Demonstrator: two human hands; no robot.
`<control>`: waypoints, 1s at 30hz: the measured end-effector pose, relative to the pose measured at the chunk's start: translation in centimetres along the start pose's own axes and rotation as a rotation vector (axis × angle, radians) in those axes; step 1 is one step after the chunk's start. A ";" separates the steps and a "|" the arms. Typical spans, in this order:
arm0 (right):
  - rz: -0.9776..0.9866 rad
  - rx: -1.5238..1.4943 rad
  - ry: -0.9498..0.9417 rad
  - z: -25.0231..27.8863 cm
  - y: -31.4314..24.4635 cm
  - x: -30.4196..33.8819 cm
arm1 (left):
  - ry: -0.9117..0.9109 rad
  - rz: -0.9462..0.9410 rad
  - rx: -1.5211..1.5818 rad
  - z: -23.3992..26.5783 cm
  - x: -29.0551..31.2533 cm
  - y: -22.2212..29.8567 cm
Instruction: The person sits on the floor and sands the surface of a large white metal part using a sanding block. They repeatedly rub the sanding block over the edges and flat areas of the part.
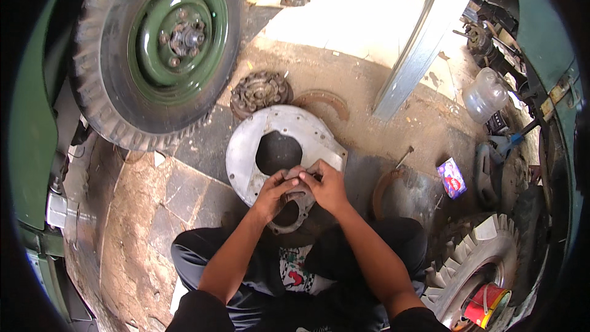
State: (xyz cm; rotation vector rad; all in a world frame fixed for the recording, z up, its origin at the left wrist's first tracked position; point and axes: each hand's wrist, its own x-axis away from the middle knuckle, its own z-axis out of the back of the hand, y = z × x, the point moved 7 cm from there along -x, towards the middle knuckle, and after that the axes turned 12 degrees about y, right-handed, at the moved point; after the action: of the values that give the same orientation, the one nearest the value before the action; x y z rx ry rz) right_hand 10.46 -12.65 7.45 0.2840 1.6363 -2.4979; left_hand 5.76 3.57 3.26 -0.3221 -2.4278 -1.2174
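Note:
Both my hands meet over a flat grey metal housing plate [241,158], which lies before my crossed legs. A large round opening and a smaller one pierce the plate, and small bolt holes run along its rim. My left hand [272,197] and my right hand [329,188] pinch a small brownish-grey piece [296,189] between thumbs and fingers. The piece looks thin and bent, but its kind cannot be made out. My fingers cover part of it and the plate between the two openings.
A dirty clutch pressure plate [261,91] sits beyond the housing, beside a curved brake shoe [326,102]. Another brake shoe [382,193] lies right. A tyre with green wheel [178,43] stands far left, a metal post [424,43] far right. A red tin [487,305] stands near right.

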 end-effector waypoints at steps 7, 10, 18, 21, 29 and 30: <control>-0.273 -0.118 0.041 -0.5 2.7 -0.2 | 0.022 -0.092 0.006 1.0 -0.7 0.9; -0.287 -0.214 0.095 -0.6 4.5 -0.5 | 0.084 -0.132 0.031 0.4 -0.4 1.1; -0.378 -0.406 0.107 -0.8 3.9 -0.2 | 0.067 -0.083 0.021 1.8 -0.3 1.8; -0.384 -0.389 0.134 -0.5 4.0 -0.5 | 0.066 -0.094 0.044 1.5 0.0 2.6; -0.399 -0.480 -0.262 -2.7 1.9 0.3 | 0.164 -0.320 -0.169 2.0 -0.1 3.7; -0.358 -0.463 -0.293 -2.8 1.8 0.2 | 0.181 -0.331 -0.170 2.2 -0.1 3.7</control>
State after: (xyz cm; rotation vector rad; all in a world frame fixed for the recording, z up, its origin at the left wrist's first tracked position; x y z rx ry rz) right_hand 10.86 -10.82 4.65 -0.4400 2.2020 -2.1361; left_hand 6.69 7.52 4.67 0.1463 -2.2848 -1.5247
